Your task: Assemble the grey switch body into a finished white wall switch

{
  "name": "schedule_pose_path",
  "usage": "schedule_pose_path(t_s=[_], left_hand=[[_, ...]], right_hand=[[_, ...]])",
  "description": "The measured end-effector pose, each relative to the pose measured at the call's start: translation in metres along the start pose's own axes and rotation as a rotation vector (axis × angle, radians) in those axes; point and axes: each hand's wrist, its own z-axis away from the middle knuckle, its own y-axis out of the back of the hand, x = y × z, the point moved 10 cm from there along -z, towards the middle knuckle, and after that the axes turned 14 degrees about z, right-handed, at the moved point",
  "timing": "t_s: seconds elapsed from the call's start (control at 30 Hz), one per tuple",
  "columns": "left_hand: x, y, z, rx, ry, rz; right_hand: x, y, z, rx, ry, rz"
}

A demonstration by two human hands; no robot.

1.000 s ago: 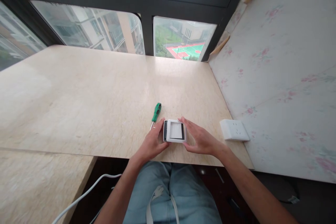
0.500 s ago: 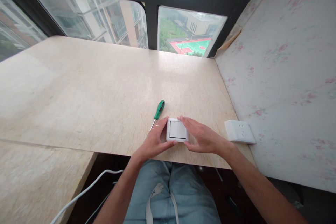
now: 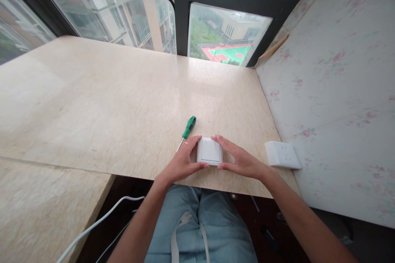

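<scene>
A white wall light switch (image 3: 210,150) with two rockers lies face up on the pale stone-patterned ledge, near its front edge. My left hand (image 3: 184,162) grips the switch's left side, its thumb at the lower edge and fingers at the upper left corner. On the opposite side, my right hand (image 3: 239,159) holds the right corners between thumb and fingers. A thin dark line shows along the bottom of the rockers. Just beyond my left hand lies a screwdriver (image 3: 189,126) with a green and black handle; its shaft points toward me and the tip is hidden behind that hand.
A white socket box (image 3: 282,155) sits to the right against the flowered wall (image 3: 333,102). Dark-framed windows (image 3: 182,12) stand behind the ledge (image 3: 123,102). A white cable (image 3: 101,224) hangs at lower left, beside a lower-left stone slab (image 3: 46,201).
The dark gap around the switch's rockers has narrowed, so they sit more flush in the frame. Both hands keep their hold on it. The view has shifted slightly.
</scene>
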Motion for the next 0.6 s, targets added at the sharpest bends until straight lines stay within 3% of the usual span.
schedule_pose_path(t_s=[0.3, 0.6], left_hand=[[0.0049, -0.0014, -0.0053, -0.009, 0.021, -0.055], [-0.0046, -0.0030, -0.0074, -0.013, 0.072, -0.025]], right_hand=[[0.0044, -0.0041, -0.0039, -0.038, -0.084, -0.033], [0.0060, -0.0070, -0.0032, -0.038, -0.132, -0.054]])
